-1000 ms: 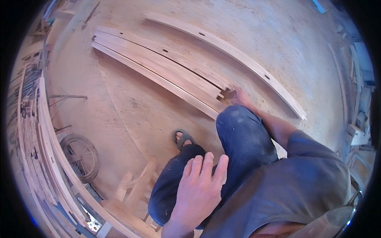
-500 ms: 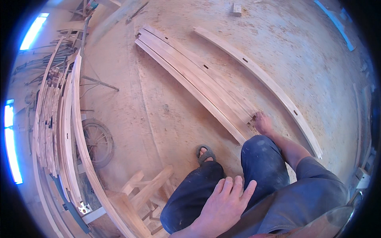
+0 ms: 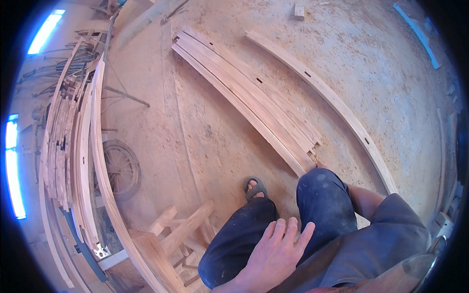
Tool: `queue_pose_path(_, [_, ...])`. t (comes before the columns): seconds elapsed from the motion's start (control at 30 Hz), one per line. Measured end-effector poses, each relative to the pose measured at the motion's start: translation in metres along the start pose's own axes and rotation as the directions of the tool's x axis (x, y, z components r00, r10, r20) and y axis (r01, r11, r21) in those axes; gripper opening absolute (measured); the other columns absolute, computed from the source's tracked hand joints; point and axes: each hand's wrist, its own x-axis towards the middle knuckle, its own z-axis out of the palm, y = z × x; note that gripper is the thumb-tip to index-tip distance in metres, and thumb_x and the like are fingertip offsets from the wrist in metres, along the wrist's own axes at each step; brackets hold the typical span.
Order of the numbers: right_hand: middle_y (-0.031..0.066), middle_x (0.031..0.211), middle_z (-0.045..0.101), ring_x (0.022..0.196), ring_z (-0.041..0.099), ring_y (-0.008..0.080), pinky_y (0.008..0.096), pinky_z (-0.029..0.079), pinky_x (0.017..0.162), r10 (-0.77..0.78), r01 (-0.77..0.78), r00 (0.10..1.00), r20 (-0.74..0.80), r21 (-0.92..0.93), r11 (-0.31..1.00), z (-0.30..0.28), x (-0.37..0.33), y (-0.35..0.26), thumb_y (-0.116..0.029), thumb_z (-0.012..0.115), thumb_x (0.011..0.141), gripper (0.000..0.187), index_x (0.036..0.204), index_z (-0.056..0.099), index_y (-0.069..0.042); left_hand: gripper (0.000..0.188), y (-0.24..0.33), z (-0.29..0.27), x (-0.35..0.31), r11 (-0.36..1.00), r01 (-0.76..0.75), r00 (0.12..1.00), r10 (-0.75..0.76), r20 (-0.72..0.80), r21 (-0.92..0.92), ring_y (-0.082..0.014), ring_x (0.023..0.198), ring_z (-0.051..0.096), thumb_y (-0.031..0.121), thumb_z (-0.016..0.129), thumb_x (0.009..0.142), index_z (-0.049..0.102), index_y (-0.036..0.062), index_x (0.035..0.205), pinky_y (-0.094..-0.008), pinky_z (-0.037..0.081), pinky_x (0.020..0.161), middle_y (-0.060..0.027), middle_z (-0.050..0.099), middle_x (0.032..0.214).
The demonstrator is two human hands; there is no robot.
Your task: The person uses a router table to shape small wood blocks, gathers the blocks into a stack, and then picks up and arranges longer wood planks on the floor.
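Observation:
Several long, pale wooden boards (image 3: 244,90), gently curved and mortised, lie side by side on the dusty floor, with tenons cut at their near ends. Close to those ends is my right hand (image 3: 320,165), mostly hidden behind my right knee, so its fingers and grip do not show. Farther right, one separate curved wooden board (image 3: 339,101) with small slots lies apart from the group. My left hand (image 3: 276,248) hovers over or rests on my lap, fingers spread and holding nothing; whether it touches the cloth I cannot tell.
A stack of curved wooden pieces (image 3: 61,146) stands along the left, beside a spoked wheel (image 3: 119,168). A wooden trestle frame (image 3: 188,228) is at the lower left, near my sandalled foot (image 3: 254,188). A small wood block (image 3: 299,11) lies at the far side.
My right hand has moved nearer to me along the board ends, from in plain sight to mostly behind my knee. The left hand stays put. The view has shifted slightly.

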Motion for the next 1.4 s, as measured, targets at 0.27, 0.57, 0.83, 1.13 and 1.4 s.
queue_pose_path(0.27, [0.0180,0.091,0.071,0.087,0.070,0.0284,0.0409,0.054,0.077,-0.033,-0.056,0.987,0.156,0.531,0.845,-0.003,0.019,-0.007,-0.024,0.079,0.082,0.054,0.125,0.060,0.003,0.053,0.015,-0.004,0.003,0.997,0.067,0.998,-0.067,0.005,-0.031,-0.0373,0.119,0.052,0.011,0.059,0.083,0.057,0.0053,0.135,-0.0452,0.042,0.104,-0.0203,0.056,0.125])
queue_pose_path(0.57, [0.0112,0.091,0.071,0.082,0.068,0.0187,0.0337,0.054,0.071,-0.095,0.016,0.990,0.104,0.584,0.812,0.013,0.033,0.024,-0.015,0.076,0.084,0.040,0.118,0.064,0.003,0.053,0.000,0.000,0.008,0.999,-0.032,0.999,0.032,-0.005,0.026,-0.0357,0.111,0.056,0.005,0.054,0.090,0.050,0.0014,0.143,-0.0421,0.043,0.104,-0.0231,0.056,0.123])
queue_pose_path(0.83, [0.0105,0.090,0.071,0.079,0.068,0.0178,0.0330,0.054,0.070,-0.101,-0.053,0.965,0.242,0.558,0.828,-0.008,0.010,0.010,-0.012,0.075,0.084,0.037,0.116,0.063,0.002,0.053,-0.008,0.019,0.003,1.000,0.020,1.000,-0.019,-0.014,0.004,-0.0356,0.111,0.056,0.004,0.057,0.088,0.052,0.0013,0.141,-0.0428,0.044,0.103,-0.0239,0.058,0.122])
queue_pose_path(1.13, [0.0097,0.088,0.071,0.077,0.067,0.0168,0.0323,0.054,0.069,-0.095,-0.107,0.941,0.323,0.553,0.826,-0.016,0.006,0.008,-0.008,0.073,0.085,0.033,0.115,0.063,0.002,0.049,-0.003,0.004,0.003,1.000,0.010,1.000,-0.010,0.014,-0.003,-0.0378,0.114,0.057,0.005,0.057,0.091,0.052,0.0024,0.140,-0.0456,0.044,0.105,-0.0245,0.059,0.123])
queue_pose_path(1.4, [0.0089,0.087,0.070,0.075,0.066,0.0159,0.0317,0.054,0.068,-0.114,-0.130,0.911,0.395,0.540,0.831,-0.015,-0.003,0.005,-0.005,0.072,0.085,0.030,0.113,0.063,0.002,0.051,-0.016,0.033,0.001,0.948,0.190,0.980,-0.201,-0.016,-0.254,-0.0352,0.112,0.059,0.015,0.069,0.087,0.052,0.0038,0.134,-0.0439,0.048,0.098,-0.0186,0.062,0.119])
